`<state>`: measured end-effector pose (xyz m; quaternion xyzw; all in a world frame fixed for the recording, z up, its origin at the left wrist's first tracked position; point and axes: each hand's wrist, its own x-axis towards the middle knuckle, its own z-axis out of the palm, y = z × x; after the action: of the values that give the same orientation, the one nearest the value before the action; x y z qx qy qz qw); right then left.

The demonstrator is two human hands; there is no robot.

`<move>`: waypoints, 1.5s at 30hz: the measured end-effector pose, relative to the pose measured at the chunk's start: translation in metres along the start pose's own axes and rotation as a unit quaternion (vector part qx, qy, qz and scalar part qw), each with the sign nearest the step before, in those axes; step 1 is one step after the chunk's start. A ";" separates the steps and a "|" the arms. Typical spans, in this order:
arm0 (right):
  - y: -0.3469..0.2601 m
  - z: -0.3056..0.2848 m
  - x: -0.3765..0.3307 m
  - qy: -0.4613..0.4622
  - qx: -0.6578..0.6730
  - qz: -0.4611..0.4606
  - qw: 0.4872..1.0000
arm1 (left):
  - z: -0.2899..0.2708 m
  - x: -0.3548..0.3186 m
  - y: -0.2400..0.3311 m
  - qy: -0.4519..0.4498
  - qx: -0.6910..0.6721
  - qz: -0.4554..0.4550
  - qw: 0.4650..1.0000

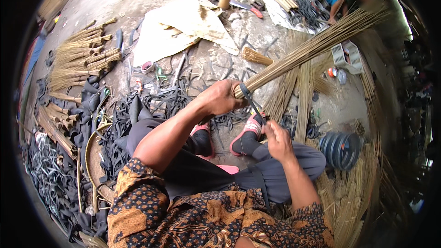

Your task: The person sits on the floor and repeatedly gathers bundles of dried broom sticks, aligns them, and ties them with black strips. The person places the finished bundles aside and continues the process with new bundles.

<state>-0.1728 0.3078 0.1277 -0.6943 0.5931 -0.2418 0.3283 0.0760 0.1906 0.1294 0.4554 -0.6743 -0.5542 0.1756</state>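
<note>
Orange-and-black batik shirt [183, 211], grey trousers [285, 170], seemingly pink sandals [248, 131]

Single head view, worn fisheye looking steeply down from close above, lap and hands central, littered ground beyond, edges bending toward dark rim

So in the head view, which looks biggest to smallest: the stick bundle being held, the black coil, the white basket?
1. Stick bundle, by far the largest.
2. Black coil.
3. White basket, though it lies farther from the camera, so the last two are unsure.
</note>
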 end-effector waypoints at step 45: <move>-0.022 -0.015 -0.031 -0.075 0.232 0.064 0.968 | 0.018 -0.001 0.009 0.052 -0.040 0.001 0.998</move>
<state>-0.1741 0.3380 0.1556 -0.5758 0.5380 -0.2985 0.5385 0.0599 0.2016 0.1318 0.4758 -0.6421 -0.5559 0.2286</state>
